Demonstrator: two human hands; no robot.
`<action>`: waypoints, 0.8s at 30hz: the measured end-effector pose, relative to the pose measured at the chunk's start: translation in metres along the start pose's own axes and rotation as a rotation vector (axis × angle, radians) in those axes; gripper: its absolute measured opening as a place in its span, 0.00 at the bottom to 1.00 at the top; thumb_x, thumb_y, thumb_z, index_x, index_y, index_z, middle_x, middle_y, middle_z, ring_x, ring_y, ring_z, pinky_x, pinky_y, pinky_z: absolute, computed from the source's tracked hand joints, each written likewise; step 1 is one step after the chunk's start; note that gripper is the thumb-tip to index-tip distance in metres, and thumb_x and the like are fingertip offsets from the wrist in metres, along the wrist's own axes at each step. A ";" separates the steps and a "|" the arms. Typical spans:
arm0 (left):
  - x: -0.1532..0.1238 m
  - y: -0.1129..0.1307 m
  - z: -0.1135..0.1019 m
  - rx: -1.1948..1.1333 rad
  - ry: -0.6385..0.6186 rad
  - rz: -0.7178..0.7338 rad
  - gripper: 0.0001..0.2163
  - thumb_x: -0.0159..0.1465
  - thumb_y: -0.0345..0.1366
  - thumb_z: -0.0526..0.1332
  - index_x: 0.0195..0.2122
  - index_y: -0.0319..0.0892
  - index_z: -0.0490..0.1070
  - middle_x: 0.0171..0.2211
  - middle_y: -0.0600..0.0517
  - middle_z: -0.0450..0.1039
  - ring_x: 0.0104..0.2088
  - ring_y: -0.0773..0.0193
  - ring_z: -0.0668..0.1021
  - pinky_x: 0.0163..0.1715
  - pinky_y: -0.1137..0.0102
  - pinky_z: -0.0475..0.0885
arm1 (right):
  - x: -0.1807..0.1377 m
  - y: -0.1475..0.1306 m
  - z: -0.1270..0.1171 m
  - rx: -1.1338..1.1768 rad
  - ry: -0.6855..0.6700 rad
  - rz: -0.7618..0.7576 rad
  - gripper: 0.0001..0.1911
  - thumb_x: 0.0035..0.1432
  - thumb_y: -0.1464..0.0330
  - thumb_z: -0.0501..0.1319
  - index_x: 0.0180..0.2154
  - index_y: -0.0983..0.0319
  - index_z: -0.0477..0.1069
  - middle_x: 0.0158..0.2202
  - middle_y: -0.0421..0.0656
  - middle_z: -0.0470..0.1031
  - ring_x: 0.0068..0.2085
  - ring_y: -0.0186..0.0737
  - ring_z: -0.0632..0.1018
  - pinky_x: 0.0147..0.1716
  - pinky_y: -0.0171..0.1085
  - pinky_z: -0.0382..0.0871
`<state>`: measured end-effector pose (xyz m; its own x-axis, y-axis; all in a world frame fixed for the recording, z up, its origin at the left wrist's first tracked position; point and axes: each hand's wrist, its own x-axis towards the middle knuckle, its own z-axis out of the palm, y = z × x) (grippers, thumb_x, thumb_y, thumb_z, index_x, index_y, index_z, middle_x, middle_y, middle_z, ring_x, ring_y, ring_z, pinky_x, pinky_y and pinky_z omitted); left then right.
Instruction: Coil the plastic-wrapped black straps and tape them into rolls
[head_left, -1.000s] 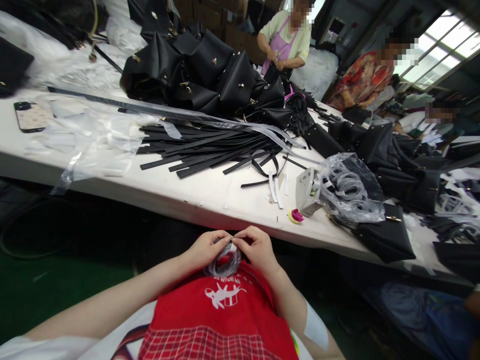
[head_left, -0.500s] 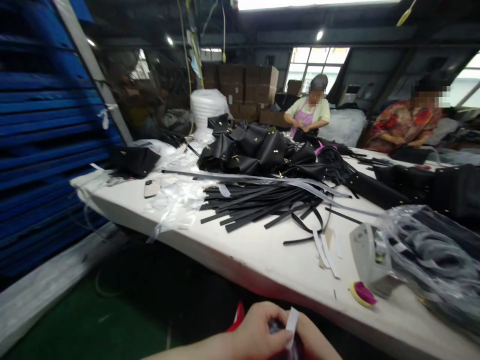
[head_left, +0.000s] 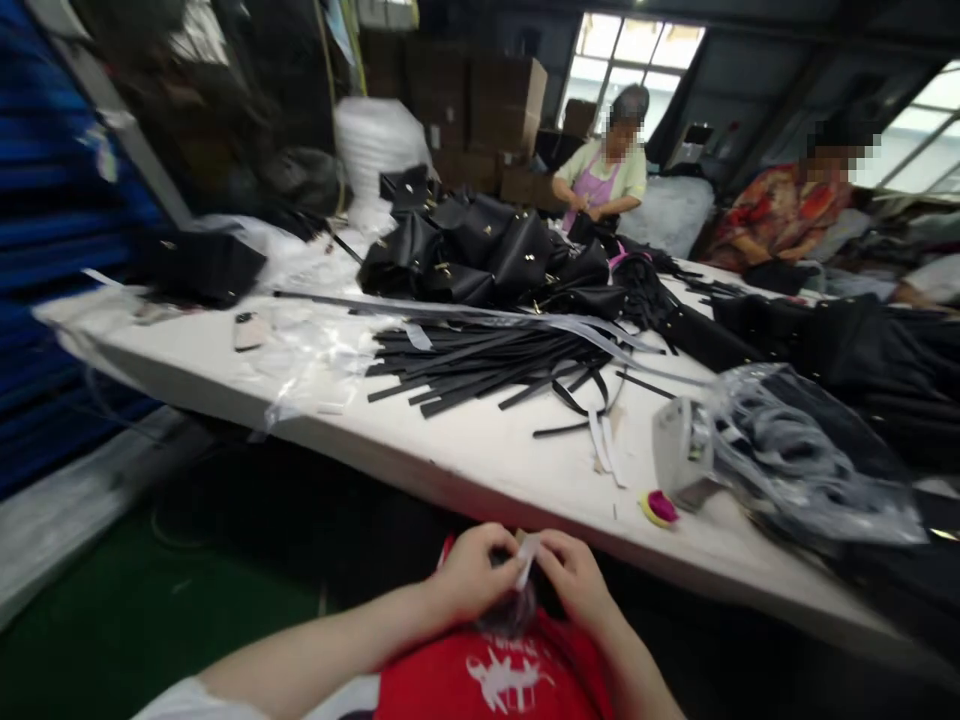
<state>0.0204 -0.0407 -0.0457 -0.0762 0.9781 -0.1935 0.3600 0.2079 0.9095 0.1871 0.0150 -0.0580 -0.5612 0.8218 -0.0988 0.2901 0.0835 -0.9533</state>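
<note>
My left hand (head_left: 478,572) and my right hand (head_left: 574,574) are close together in front of my red apron (head_left: 480,672), below the table's near edge. Between their fingertips is a short white strip (head_left: 526,560), and both hands are pinched on it. Under the strip hangs a small dark bundle (head_left: 511,608) that looks wrapped in clear plastic; my fingers partly hide it, and its kind cannot be made out.
The white table (head_left: 465,440) carries black straps (head_left: 480,362), a heap of black bags (head_left: 487,240), a tape dispenser (head_left: 681,450), a yellow-rimmed roll (head_left: 658,508) and a plastic bag of grey coils (head_left: 795,440). Two co-workers (head_left: 600,185) (head_left: 772,215) stand across it.
My view has tipped downward, bringing the red apron and both forearms into sight. My hands appear higher in the picture, and the right fingers now pinch the white strip too.
</note>
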 end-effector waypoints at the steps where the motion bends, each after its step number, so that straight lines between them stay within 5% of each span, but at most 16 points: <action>1: 0.001 0.001 0.000 0.002 -0.009 0.023 0.08 0.56 0.39 0.60 0.25 0.40 0.73 0.27 0.51 0.75 0.31 0.61 0.75 0.35 0.68 0.68 | 0.000 -0.003 -0.004 0.036 -0.040 -0.003 0.18 0.58 0.57 0.56 0.32 0.62 0.79 0.32 0.47 0.79 0.35 0.45 0.77 0.38 0.40 0.70; 8: 0.003 0.001 0.004 -0.080 -0.129 0.106 0.11 0.56 0.36 0.61 0.37 0.43 0.61 0.31 0.54 0.73 0.32 0.63 0.76 0.35 0.68 0.69 | 0.003 0.005 -0.020 0.187 -0.090 0.226 0.15 0.46 0.59 0.69 0.30 0.65 0.78 0.26 0.42 0.78 0.27 0.36 0.74 0.31 0.35 0.68; 13: 0.003 0.006 -0.001 -0.046 -0.191 0.169 0.11 0.56 0.33 0.61 0.39 0.43 0.61 0.32 0.53 0.73 0.33 0.62 0.76 0.36 0.67 0.71 | 0.009 0.014 -0.021 0.305 -0.244 0.363 0.19 0.40 0.57 0.73 0.27 0.66 0.74 0.22 0.38 0.72 0.23 0.30 0.68 0.24 0.31 0.60; 17: -0.001 0.002 -0.003 0.004 -0.218 0.180 0.11 0.53 0.31 0.61 0.38 0.43 0.63 0.33 0.52 0.74 0.35 0.62 0.76 0.36 0.67 0.71 | 0.008 0.011 -0.020 0.249 -0.273 0.286 0.20 0.44 0.56 0.71 0.25 0.65 0.69 0.20 0.37 0.68 0.22 0.29 0.64 0.23 0.31 0.55; 21: 0.002 -0.015 0.003 -0.028 -0.280 0.103 0.18 0.50 0.33 0.66 0.42 0.42 0.64 0.36 0.51 0.76 0.35 0.62 0.77 0.35 0.69 0.72 | 0.009 0.024 -0.025 0.141 -0.346 0.221 0.22 0.48 0.52 0.68 0.26 0.66 0.71 0.24 0.42 0.71 0.26 0.33 0.68 0.27 0.32 0.60; 24: 0.011 -0.031 0.009 -0.075 -0.317 0.070 0.23 0.47 0.36 0.70 0.44 0.42 0.66 0.37 0.50 0.77 0.35 0.62 0.77 0.33 0.71 0.72 | 0.015 0.039 -0.025 0.096 -0.388 0.259 0.28 0.43 0.45 0.67 0.25 0.66 0.70 0.22 0.42 0.70 0.24 0.32 0.67 0.24 0.32 0.59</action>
<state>0.0167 -0.0361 -0.0791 0.2439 0.9436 -0.2238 0.2837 0.1513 0.9469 0.2095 0.0450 -0.0898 -0.7334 0.5356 -0.4186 0.3959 -0.1640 -0.9035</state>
